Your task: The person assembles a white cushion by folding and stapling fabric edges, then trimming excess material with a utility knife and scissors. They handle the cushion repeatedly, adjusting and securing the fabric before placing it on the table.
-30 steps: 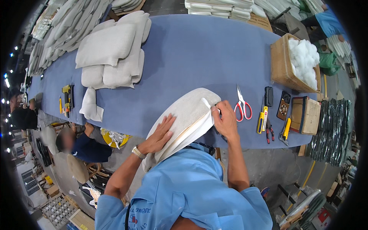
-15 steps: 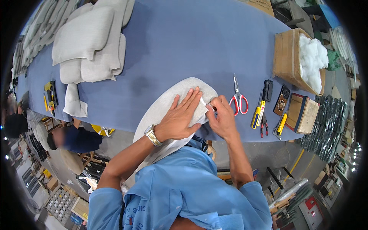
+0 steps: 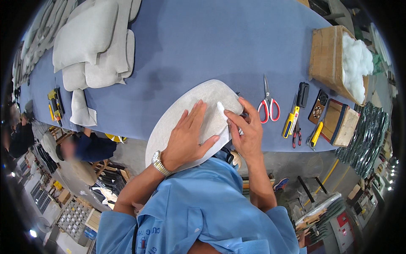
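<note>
cushion point(image 3: 212, 122) is lying over the near edge of the table point(image 3: 211, 46); your left hand point(image 3: 187, 140) is pressing spread and flat, gripping nothing, likely steadying it, while your right hand point(image 3: 246, 134) is half-curling at the white tab point(image 3: 220, 108), any pinch unclear.

a light-blue shirt point(image 3: 220, 211) on me, loose short sleeves point(image 3: 281, 226), dark lettering point(image 3: 154, 232) across my chest, thin black cord point(image 3: 134, 237) running down it, and a shiny metal-banded watch point(image 3: 159, 163) just behind my left hand point(image 3: 186, 139)!
</note>
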A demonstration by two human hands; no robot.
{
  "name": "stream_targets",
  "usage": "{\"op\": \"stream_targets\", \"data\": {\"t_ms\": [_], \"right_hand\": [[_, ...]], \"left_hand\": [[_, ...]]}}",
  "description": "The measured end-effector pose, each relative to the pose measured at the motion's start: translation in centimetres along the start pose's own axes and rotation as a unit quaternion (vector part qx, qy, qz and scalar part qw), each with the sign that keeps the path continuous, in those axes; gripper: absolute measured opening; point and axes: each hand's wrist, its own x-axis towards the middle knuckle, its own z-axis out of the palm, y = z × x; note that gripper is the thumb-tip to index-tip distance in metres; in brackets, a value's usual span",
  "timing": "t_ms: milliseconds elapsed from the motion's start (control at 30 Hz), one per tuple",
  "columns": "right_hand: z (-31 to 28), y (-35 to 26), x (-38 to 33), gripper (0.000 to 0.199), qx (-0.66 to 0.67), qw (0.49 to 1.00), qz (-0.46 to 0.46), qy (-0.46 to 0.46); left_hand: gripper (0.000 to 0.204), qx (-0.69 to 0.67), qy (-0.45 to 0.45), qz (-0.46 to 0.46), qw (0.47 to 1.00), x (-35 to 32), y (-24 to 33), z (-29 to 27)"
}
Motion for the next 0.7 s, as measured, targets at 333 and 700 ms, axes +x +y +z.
{"op": "stream_targets", "data": {"t_ms": [333, 700], "right_hand": [[-0.3, -0.2, 0.9, 0.044, 0.01, 0.998, -0.005, -0.056], [-0.7, 1.5, 1.2, 0.016, 0.093, 0.994, -0.008, -0.065]], "left_hand": [[0.047, 0.043, 0.062, 0.005, 0.997, 1.0, 1.3, 1.6], [0.057, 0.065, 0.067, 0.048, 0.995, 2.0, 2.0, 3.1]]}}
